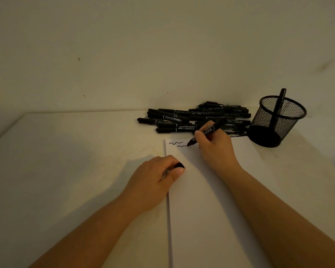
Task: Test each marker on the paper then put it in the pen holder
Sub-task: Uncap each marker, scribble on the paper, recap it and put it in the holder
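Nearest the head camera are the two forearms, reaching up over the table (75, 151) and the sheet of paper (211, 209). The left hand (157, 178) rests at the paper's left edge, curled into a loose fist around a small black piece that is most likely the marker's cap (179, 165); only its dark end shows between thumb and fingers.

Further up, the right hand (215, 146) grips the marker (209, 130) in a writing hold, thumb and fingers pinched low on the barrel. The tip touches the paper near its top left corner, at the end of the lower of two short wavy lines (178, 144). The barrel leans up and to the right, so its back end points towards the pen holder (277, 120).

The mesh holder stands on the table just beyond the paper's top right corner, up and right of the right hand, with one marker already upright inside. The pile of markers (191, 118) lies behind the writing hand, against the wall.

The test stroke looks nearly done. Next the cap probably needs to go back on: it lies down and left of the tip, so the two hands must meet. The holder is much nearer the right hand, a short reach along the marker's own lean.
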Tool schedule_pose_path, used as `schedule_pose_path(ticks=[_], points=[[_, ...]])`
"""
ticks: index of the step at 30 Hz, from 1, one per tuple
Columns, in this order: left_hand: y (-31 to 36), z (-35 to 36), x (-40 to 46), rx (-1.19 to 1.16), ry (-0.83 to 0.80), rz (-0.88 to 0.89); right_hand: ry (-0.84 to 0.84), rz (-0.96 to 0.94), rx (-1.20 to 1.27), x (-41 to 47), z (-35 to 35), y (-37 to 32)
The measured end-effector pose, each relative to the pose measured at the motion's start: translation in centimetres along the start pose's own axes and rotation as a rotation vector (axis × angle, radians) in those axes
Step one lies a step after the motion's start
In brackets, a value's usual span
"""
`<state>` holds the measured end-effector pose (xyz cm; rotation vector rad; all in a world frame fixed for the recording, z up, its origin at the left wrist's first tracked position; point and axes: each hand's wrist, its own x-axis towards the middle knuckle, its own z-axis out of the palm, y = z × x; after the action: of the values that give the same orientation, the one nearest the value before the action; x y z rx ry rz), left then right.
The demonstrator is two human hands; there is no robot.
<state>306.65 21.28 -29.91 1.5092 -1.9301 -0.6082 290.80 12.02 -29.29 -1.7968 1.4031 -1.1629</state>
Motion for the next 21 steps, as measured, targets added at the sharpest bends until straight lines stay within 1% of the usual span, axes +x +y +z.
schedule_pose_path(ticks=[2,4,5,7,10,12,14,21], points=[[0.0,0.0,-0.1,-0.026,0.003,0.005,0.113,0.047,0.082,-0.1,-0.4,-0.3],[-0.1,0.1,-0.1,-0.056,0.012,-0.002,0.209,0.156,0.297,0.0,-1.0,-0.9],[-0.1,0.1,-0.1,-0.078,0.023,-0.009,0.208,0.232,0.417,0.1,-1.2,-1.2],[-0.1,0.1,0.0,-0.133,0.056,-0.029,0.110,0.347,0.645,-0.2,-1.3,-1.5],[-0.1,0.1,0.2,-0.190,0.096,-0.054,-0.094,0.355,0.897,-1.3,-1.1,-1.1],[-0.1,0.1,0.2,-0.185,0.094,-0.060,-0.183,0.326,0.940,-1.8,-1.2,-0.8],[-0.1,0.1,0.1,-0.171,0.084,-0.064,-0.238,0.294,0.911,-1.9,-1.3,-0.7],[-0.1,0.2,0.0,-0.159,0.071,-0.062,-0.326,0.184,0.794,-2.2,-1.2,-0.5]])
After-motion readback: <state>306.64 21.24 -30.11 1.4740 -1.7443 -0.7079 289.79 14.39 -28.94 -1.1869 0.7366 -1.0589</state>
